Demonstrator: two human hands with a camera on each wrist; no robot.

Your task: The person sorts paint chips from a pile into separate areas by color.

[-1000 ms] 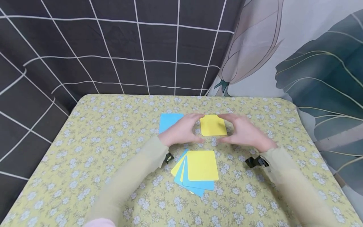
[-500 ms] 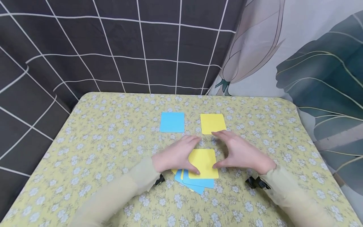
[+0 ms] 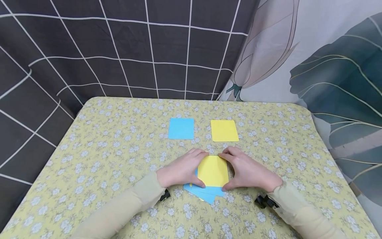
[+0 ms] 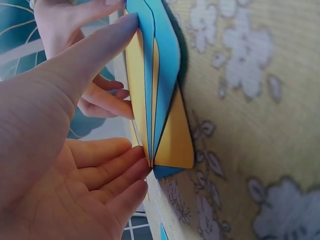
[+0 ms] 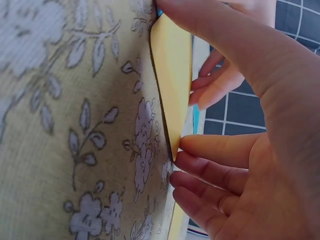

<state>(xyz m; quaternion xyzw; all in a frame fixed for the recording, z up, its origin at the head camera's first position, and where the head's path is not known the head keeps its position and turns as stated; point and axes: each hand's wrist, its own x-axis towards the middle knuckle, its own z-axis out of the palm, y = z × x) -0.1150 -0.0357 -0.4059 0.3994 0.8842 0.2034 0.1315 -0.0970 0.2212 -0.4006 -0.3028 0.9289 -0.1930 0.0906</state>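
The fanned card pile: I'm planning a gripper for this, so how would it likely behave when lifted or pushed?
The card pile is thin sheets lying flat on the tablecloth, so probably light and hard to get under. The left wrist view shows cards bowing between the left hand and right hand, suggesting springy flex. Already fanned, they would likely slide apart when pushed.

a table (image 3: 89, 159) is covered by a yellow cloth printed with small white flowers. behind it, on the left, a dark curtain (image 3: 119, 49) crossed by white grid lines is hung; on the right, a pale curtain (image 3: 328, 59) printed with large teal leaves.
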